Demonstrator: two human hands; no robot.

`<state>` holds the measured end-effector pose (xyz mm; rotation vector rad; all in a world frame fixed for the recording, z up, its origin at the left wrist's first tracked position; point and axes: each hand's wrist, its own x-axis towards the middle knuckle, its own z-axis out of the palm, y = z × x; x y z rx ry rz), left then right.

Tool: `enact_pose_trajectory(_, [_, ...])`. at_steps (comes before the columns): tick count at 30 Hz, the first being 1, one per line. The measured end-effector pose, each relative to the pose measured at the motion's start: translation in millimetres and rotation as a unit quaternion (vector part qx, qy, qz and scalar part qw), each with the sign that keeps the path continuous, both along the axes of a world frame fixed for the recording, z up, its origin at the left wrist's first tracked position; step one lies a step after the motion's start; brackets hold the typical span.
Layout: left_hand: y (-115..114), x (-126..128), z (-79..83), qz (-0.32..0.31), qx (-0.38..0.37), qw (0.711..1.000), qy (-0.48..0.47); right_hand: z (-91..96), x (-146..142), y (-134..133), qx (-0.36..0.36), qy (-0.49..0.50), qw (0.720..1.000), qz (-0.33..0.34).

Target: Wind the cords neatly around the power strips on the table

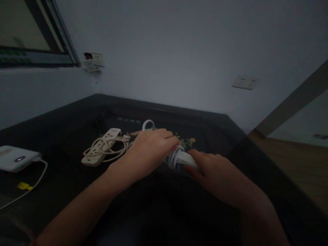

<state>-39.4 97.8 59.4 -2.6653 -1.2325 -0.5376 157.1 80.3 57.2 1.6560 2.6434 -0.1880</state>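
Note:
My left hand [151, 148] and my right hand [214, 171] meet over a white power strip wrapped in its white cord [179, 159] on a black table [64, 191]. My left hand's fingers curl over the cord coils at the strip's left end. The right hand grips the strip's right end, thumb along its side. A loop of white cord [148, 123] sticks up behind my left hand.
A cream power strip with its coiled cream cord [104, 148] lies left of my hands. A white device [14, 158] with a white cable [36, 181] sits at the far left edge. Wall sockets [245, 82] are on the wall behind. The table's right edge drops to a wooden floor [294, 164].

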Motion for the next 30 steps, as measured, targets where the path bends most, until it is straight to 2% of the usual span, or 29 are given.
enact_pose_trajectory(2, [-1.0,3.0,-4.0,0.019,-0.030,0.999,-0.012,-2.7,-0.3,5.0,0.055,-0.037,0.997,-0.046])
enact_pose_trajectory(5, [-3.1,7.7,-8.4,0.037,-0.072,0.996,-0.027,-2.3,-0.2,11.8,0.101,-0.047,0.989,-0.094])
enact_pose_trajectory(9, [-5.3,11.3,-8.5,0.048,-0.118,0.991,-0.048,-0.5,0.0,16.7,0.145,0.001,0.980,-0.139])
enact_pose_trajectory(12, [-4.2,10.1,-7.5,0.058,-0.181,0.980,-0.051,-0.1,2.7,19.1,0.170,0.038,0.972,-0.157])
enact_pose_trajectory(15, [0.5,8.1,-9.8,0.020,-0.247,0.963,-0.108,1.9,8.7,21.4,0.190,0.097,0.967,-0.143])
enact_pose_trajectory(18, [7.2,10.6,-14.8,-0.051,-0.342,0.918,-0.194,6.6,17.2,22.3,0.218,0.167,0.948,-0.158])
enact_pose_trajectory(21, [12.6,18.7,-19.8,-0.094,-0.422,0.867,-0.249,12.1,26.7,21.1,0.228,0.264,0.923,-0.160])
enact_pose_trajectory(24, [15.2,27.3,-24.1,-0.134,-0.463,0.821,-0.306,17.2,34.5,18.9,0.188,0.366,0.902,-0.128])
enact_pose_trajectory(27, [15.4,31.6,-27.6,-0.160,-0.523,0.759,-0.353,20.9,38.6,17.2,0.130,0.442,0.881,-0.106])
enact_pose_trajectory(30, [14.7,31.0,-29.1,-0.172,-0.536,0.728,-0.392,22.3,40.5,15.7,0.075,0.509,0.853,-0.093])
